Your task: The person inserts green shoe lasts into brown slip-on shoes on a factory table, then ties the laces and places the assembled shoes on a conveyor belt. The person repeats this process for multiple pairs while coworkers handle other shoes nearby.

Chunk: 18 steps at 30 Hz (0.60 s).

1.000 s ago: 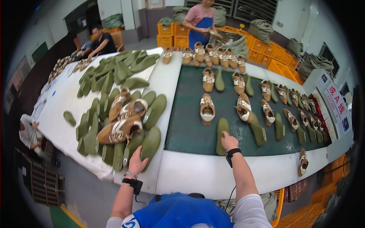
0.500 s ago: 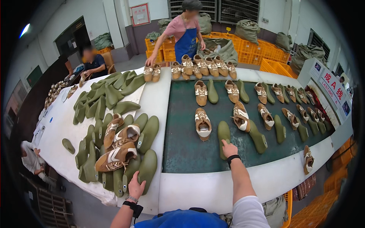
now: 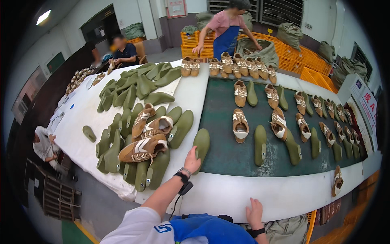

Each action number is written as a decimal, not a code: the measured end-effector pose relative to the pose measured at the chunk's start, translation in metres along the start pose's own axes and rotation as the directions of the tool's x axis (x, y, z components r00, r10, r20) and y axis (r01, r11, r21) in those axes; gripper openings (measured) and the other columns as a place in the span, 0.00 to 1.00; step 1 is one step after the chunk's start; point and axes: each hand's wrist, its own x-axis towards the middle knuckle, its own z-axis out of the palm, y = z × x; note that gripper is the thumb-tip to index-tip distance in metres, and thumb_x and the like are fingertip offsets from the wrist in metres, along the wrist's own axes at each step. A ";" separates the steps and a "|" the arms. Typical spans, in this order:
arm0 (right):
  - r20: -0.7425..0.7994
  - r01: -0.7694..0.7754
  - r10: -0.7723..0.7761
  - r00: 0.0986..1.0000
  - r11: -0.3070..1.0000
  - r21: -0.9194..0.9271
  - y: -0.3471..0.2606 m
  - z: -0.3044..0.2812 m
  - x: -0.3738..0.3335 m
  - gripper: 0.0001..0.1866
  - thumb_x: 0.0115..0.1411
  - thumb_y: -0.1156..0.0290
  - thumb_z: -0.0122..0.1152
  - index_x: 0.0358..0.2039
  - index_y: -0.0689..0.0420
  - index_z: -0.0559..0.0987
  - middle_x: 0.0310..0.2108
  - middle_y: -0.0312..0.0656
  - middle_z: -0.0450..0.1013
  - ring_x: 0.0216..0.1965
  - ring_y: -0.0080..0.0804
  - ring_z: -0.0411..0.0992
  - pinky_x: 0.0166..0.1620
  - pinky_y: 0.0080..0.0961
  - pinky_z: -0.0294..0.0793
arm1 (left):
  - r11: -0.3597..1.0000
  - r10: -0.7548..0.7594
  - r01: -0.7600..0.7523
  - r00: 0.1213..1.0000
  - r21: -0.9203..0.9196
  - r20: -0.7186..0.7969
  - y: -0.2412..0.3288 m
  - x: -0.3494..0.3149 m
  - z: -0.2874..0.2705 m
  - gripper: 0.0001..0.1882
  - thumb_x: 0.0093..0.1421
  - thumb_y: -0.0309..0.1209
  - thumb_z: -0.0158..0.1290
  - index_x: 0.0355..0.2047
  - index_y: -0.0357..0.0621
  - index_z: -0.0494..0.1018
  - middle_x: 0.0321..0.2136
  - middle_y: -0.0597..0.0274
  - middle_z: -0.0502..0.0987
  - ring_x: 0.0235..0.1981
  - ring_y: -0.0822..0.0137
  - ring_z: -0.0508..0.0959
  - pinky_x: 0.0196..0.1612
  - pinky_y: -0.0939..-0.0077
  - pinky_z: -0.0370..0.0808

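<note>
My left hand (image 3: 191, 160) is closed on a green shoe last (image 3: 202, 143), which is over the white strip beside the green conveyor belt (image 3: 227, 162). My right hand (image 3: 254, 212) is open above the near white edge, its fingers apart and nothing in them. Ahead of it another green last (image 3: 260, 144) lies on the belt, to the right of a brown-and-white sneaker (image 3: 240, 125). Left of my left hand, several more lasts (image 3: 110, 156) are heaped on the white table, with brown sneakers (image 3: 143, 149) resting on top.
Sneakers and lasts line the belt toward the machine housing (image 3: 362, 106) at right. One sneaker (image 3: 337, 181) sits on the near white ledge. More sneakers (image 3: 240, 65) stand along the far ledge, before a person in a blue apron (image 3: 226, 40). Other people work at the left.
My left hand has carried a last rightward from the heap. My right hand has let go of the last on the belt and drawn back toward me. The view has shifted.
</note>
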 end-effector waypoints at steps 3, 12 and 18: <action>0.032 -0.052 0.057 0.998 0.990 -0.127 -0.013 0.010 -0.029 0.27 0.53 0.67 0.60 0.55 0.53 0.71 0.60 0.52 0.59 0.61 0.59 0.54 0.61 0.55 0.52 | 1.000 -0.003 0.001 0.998 0.027 0.065 0.003 0.030 0.035 0.37 0.50 0.24 0.54 0.61 0.40 0.53 0.53 0.38 0.65 0.54 0.40 0.67 0.57 0.58 0.66; -0.036 -0.100 0.094 0.995 0.961 -0.260 -0.015 0.029 -0.036 0.27 0.54 0.61 0.58 0.56 0.47 0.71 0.63 0.50 0.56 0.63 0.56 0.51 0.62 0.58 0.48 | 0.954 -0.271 0.259 0.960 0.149 0.069 -0.001 0.055 0.071 0.44 0.52 0.24 0.53 0.66 0.52 0.44 0.52 0.35 0.64 0.51 0.40 0.70 0.54 0.57 0.69; -0.037 -0.118 0.112 0.993 0.953 -0.279 -0.017 0.033 -0.037 0.26 0.56 0.60 0.56 0.56 0.47 0.71 0.63 0.50 0.56 0.64 0.55 0.50 0.63 0.57 0.47 | 0.996 -0.041 0.007 0.916 0.086 0.399 -0.011 0.066 0.000 0.37 0.49 0.30 0.60 0.60 0.42 0.59 0.55 0.42 0.65 0.51 0.38 0.69 0.57 0.57 0.67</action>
